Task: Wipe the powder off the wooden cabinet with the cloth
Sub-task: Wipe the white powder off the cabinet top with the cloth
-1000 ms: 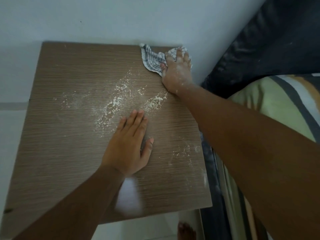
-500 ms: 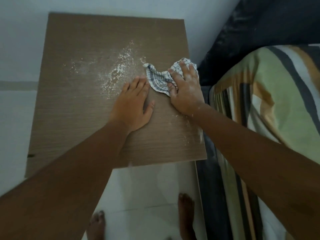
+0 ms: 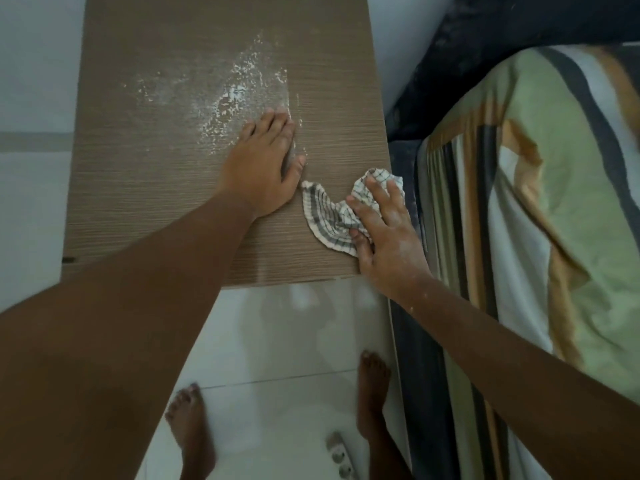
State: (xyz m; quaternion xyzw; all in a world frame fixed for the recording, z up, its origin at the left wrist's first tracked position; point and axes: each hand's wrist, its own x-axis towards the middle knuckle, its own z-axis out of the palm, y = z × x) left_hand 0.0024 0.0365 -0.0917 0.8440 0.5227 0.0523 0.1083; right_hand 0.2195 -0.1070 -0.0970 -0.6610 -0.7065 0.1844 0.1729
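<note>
Right hand (image 3: 384, 237), fingers spread, pins the half-hidden checked cloth (image 3: 329, 220) at the wooden cabinet's (image 3: 156, 185) near corner; left hand (image 3: 263, 168) lies flat.

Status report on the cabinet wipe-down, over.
Right hand pressing the cloth, near right corner of the cabinet. Left hand flat on top, fingertips at the powder, unwiped across the far middle. Nothing in the way.
</note>
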